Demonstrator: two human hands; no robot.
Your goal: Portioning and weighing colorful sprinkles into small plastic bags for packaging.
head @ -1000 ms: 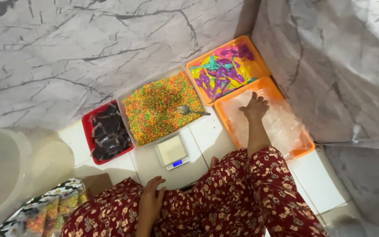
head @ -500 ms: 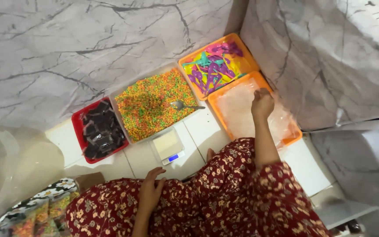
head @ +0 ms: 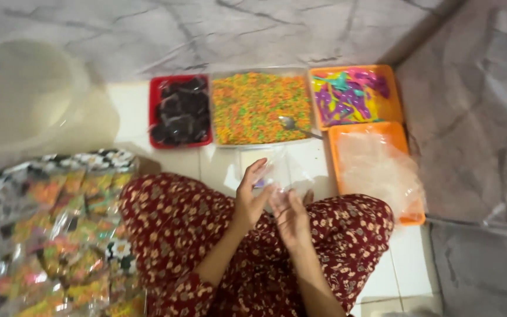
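Note:
My left hand (head: 251,196) and my right hand (head: 289,215) meet above my lap, both holding a small clear plastic bag (head: 281,174) between their fingers. The bag hangs in front of a small white scale (head: 252,157) on the floor, which it partly hides. Just beyond stands a clear tray of small orange, yellow and green bits (head: 260,107) with a metal spoon (head: 296,126) lying in it. To the right, an orange tray (head: 409,218) holds a heap of clear plastic bags (head: 377,169).
A red tray of dark pieces (head: 179,111) sits left of the colourful tray, and an orange tray of purple and teal pieces (head: 353,95) sits at the back right. A translucent round tub (head: 22,94) stands far left. A patterned tray of filled packets (head: 48,235) lies beside my left knee.
My right hand left the orange tray of bags and came back to my lap with a clear bag; my left hand rose from my knee to hold it too. The view shifted left.

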